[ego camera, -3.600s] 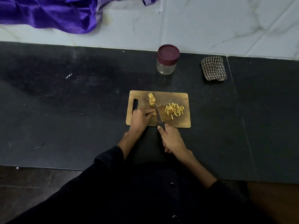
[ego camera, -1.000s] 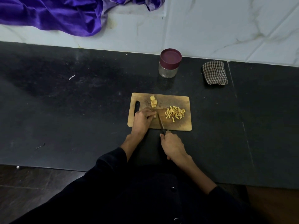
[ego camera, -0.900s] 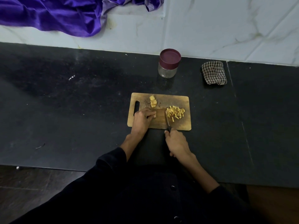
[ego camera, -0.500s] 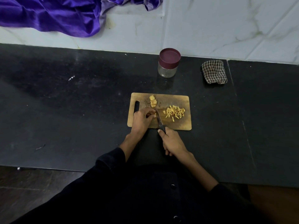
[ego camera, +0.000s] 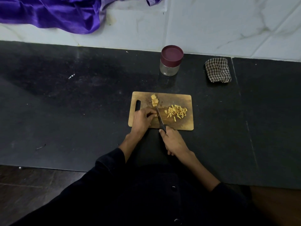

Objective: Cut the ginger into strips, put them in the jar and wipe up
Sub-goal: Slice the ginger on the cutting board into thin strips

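Wooden board (ego camera: 177,100) on the bench carries cut strips (ego camera: 176,111) and uncut ginger (ego camera: 154,100). Left hand (ego camera: 142,119) pinches a slice, right hand (ego camera: 175,141) grips the knife (ego camera: 160,120). It is better to tuck the fingertips back and cut thin, even strips.

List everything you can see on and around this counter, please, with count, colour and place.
cutting board: one, brown wood, counter centre
ginger strips: one pile, yellow, board's right half
ginger slices: small stack, yellow, board's far left
knife: one, black handle, blade on board
jar: one, clear glass, maroon lid on, behind board
checked cloth: one, brown and white, folded, right of jar
purple fabric: one, far left on the white ledge
counter: black
left hand: on board, fingers curled beside blade
right hand: grips knife handle
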The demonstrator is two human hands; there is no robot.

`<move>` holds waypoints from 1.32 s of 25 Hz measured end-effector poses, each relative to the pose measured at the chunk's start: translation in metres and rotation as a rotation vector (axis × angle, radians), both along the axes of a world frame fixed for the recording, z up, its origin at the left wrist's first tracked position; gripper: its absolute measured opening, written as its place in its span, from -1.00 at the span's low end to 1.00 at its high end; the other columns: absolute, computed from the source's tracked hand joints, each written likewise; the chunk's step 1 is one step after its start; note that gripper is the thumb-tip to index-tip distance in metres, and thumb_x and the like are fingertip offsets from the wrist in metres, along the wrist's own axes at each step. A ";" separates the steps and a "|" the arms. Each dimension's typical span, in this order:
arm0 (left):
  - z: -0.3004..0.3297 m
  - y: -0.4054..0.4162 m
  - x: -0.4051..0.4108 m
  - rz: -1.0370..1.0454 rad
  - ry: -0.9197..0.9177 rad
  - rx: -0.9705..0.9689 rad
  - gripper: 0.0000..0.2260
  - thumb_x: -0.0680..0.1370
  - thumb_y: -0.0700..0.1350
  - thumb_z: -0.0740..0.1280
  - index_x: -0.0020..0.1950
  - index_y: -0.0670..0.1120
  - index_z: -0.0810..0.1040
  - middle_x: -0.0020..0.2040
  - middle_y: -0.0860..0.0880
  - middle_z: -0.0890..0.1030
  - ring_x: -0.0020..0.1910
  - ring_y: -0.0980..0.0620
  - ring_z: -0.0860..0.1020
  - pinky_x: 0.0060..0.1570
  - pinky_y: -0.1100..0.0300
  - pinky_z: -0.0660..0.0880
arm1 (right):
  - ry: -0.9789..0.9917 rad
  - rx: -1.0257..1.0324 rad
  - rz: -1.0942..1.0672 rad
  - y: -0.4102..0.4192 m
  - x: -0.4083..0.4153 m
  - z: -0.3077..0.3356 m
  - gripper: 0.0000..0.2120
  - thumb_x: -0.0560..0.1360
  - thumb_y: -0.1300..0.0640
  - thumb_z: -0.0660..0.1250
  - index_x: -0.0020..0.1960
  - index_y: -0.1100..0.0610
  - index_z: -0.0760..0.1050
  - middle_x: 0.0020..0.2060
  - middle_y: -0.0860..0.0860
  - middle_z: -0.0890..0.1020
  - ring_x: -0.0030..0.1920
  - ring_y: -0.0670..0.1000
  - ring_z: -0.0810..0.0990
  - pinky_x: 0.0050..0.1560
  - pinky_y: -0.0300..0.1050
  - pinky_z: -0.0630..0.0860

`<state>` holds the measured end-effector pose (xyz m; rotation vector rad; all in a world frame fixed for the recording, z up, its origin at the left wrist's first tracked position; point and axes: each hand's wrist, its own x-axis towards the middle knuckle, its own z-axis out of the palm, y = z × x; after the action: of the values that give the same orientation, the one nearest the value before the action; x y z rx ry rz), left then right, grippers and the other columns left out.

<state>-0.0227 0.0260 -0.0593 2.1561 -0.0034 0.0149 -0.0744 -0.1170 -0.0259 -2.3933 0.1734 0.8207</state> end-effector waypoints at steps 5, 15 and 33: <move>-0.004 0.000 0.000 0.012 -0.013 -0.007 -0.89 0.47 -0.27 0.42 -0.03 -0.16 0.66 -0.10 0.01 0.66 -0.21 0.29 0.54 -0.18 0.44 0.50 | -0.055 -0.086 0.036 0.005 -0.002 -0.005 -0.72 0.69 -0.06 0.05 0.14 0.13 0.38 -0.15 0.06 0.58 -0.38 0.05 0.65 -0.34 -0.04 0.63; -0.005 0.001 -0.001 0.000 -0.030 -0.029 -0.90 0.46 -0.26 0.43 -0.04 -0.16 0.67 -0.13 0.01 0.67 -0.24 0.24 0.56 -0.22 0.38 0.53 | 0.025 -0.125 0.050 0.008 0.005 0.001 -0.73 0.69 -0.05 0.06 0.07 0.13 0.39 -0.14 0.08 0.58 -0.44 0.06 0.66 -0.46 -0.11 0.56; 0.003 0.003 -0.003 0.132 0.147 -0.247 -0.73 0.55 -0.27 0.32 0.23 -0.09 0.56 0.00 0.04 0.67 -0.17 0.13 0.64 -0.24 0.19 0.62 | -0.045 -0.044 -0.039 -0.010 -0.010 0.011 -0.73 0.69 -0.05 0.05 0.17 0.12 0.38 -0.24 0.07 0.60 -0.46 0.08 0.66 -0.46 -0.11 0.54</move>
<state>-0.0255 0.0291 -0.0559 1.9033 0.2157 -0.0640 -0.0845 -0.1269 -0.0145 -2.4395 0.2213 0.7518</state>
